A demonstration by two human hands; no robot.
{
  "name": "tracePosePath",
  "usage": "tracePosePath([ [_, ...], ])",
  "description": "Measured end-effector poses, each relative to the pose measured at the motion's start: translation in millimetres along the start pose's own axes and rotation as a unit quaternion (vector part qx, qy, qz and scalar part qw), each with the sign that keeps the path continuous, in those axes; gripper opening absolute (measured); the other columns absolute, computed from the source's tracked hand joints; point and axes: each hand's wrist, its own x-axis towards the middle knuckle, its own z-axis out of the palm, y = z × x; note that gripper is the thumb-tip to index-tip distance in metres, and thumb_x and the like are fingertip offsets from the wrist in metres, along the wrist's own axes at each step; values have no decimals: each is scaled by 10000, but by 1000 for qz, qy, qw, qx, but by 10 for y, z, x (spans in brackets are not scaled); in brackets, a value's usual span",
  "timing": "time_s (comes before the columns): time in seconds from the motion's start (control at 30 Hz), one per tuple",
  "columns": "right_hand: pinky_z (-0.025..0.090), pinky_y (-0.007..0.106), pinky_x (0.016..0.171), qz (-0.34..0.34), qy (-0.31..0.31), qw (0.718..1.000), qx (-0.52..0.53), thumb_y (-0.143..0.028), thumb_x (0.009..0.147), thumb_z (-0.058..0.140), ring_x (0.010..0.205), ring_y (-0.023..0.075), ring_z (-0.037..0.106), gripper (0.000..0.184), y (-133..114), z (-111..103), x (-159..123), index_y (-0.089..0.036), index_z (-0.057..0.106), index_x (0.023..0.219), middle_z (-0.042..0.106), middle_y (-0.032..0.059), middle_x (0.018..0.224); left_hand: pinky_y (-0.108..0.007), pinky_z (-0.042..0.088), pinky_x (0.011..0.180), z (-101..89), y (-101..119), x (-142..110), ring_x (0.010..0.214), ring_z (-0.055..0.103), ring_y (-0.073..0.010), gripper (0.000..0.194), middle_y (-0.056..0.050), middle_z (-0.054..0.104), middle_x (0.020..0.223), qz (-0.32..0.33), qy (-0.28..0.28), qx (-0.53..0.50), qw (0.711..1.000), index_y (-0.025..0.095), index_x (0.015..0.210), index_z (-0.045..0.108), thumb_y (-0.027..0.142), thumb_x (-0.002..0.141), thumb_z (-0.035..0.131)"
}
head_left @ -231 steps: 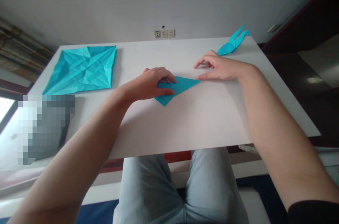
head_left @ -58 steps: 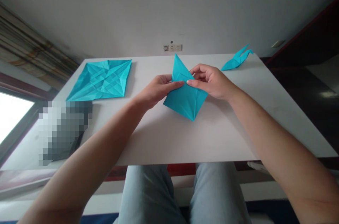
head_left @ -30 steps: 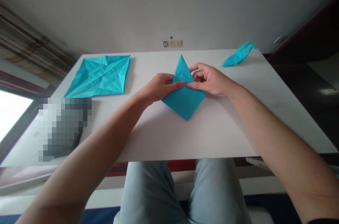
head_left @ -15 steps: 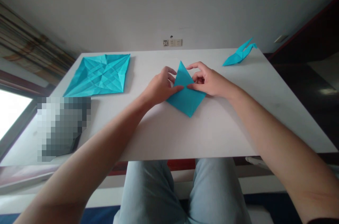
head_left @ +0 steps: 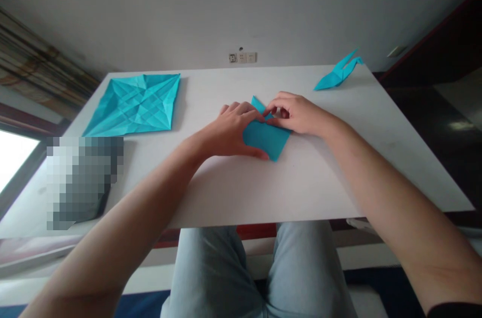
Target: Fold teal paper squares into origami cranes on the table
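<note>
A folded piece of turquoise origami paper point(head_left: 268, 138) lies on the white table between my hands. My left hand point(head_left: 238, 130) is spread over its left side, thumb stretched along the near edge and fingertips by the fold across the middle. From the right, my right hand point(head_left: 291, 113) pinches the paper near that fold with thumb and forefinger; its other fingers are curled. Only a narrow part of the paper's far tip shows beyond the fingers. My left hand hides the paper's left corner.
A creased turquoise sheet point(head_left: 139, 105) is spread at the table's far left. A folded turquoise paper crane point(head_left: 337, 76) stands at the back right. At the left front is a pixelated, blurred-out object point(head_left: 85, 182). Wall sockets point(head_left: 241, 57) sit behind the white table point(head_left: 241, 202).
My left hand has shifted across the paper, its thumb moving down to the near corner. The paper's pointed far half now appears folded and shorter. My right hand stays on the right side.
</note>
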Motion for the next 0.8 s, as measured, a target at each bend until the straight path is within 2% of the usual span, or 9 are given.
tracePosePath([
  [0.07, 522, 376, 828, -6, 1, 1000, 7, -304, 977, 837, 878, 223, 632, 210, 19, -14, -8, -242, 901, 1167, 682, 79, 1132, -609, 408, 1314, -31, -7, -14, 1556, 604, -481, 1005, -191, 675, 1673, 26, -9, 4, 1000, 284, 1595, 716, 734, 762, 1054],
  [0.2, 537, 381, 863, -34, -2, 999, 17, -287, 974, 823, 961, 245, 664, 210, 37, -39, -12, -261, 911, 1163, 747, 95, 1220, -569, 396, 1336, -67, -29, -20, 1540, 687, -433, 837, -153, 749, 1653, 69, 5, -5, 998, 270, 1527, 765, 676, 842, 1021],
  [0.33, 542, 401, 869, -50, -7, 999, 12, -312, 991, 787, 932, 253, 688, 193, 24, -59, -5, -258, 918, 1122, 813, 100, 1189, -493, 526, 1190, -91, -43, -7, 1361, 810, -385, 637, -140, 839, 1500, 89, 16, -25, 996, 233, 1419, 804, 650, 950, 912],
  [0.43, 562, 429, 908, -43, -12, 999, 8, -366, 1015, 760, 1008, 286, 736, 215, 3, -77, -6, -271, 929, 1109, 841, 109, 1235, -440, 583, 1061, -116, -44, -1, 1225, 850, -345, 519, -137, 863, 1431, 105, 11, -42, 994, 203, 1395, 809, 560, 1018, 817],
  [0.53, 575, 460, 984, -22, -25, 999, 12, -515, 1058, 753, 1109, 321, 764, 303, -48, -99, -16, -274, 931, 1100, 841, 120, 1283, -409, 593, 1033, -111, -52, 4, 1169, 854, -308, 412, -118, 869, 1427, 97, 16, -42, 994, 201, 1399, 809, 389, 1040, 732],
  [0.63, 554, 464, 1058, 6, -33, 999, 39, -785, 1100, 654, 1156, 329, 759, 580, -114, -137, -35, -269, 921, 1099, 830, 117, 1261, -402, 588, 1028, -80, -60, 15, 1135, 852, -295, 382, -96, 887, 1382, 57, 28, -27, 998, 224, 1421, 812, 353, 1109, 632],
  [0.73, 534, 432, 954, 53, -42, 995, 70, -1027, 1039, 496, 1017, 294, 719, 865, -155, -194, -57, -253, 881, 1088, 790, 99, 1121, -385, 566, 927, -67, -38, 28, 1033, 839, -292, 394, -103, 902, 1255, 9, 36, 6, 999, 226, 1416, 812, 405, 1179, 554],
  [0.8, 508, 412, 876, 47, -59, 995, 61, -1113, 948, 515, 954, 275, 671, 926, -167, -226, -67, -246, 834, 1002, 751, 86, 1063, -360, 512, 808, -75, -7, 35, 883, 794, -269, 375, -105, 887, 1095, -20, 35, 29, 999, 208, 1304, 820, 412, 1194, 526],
])
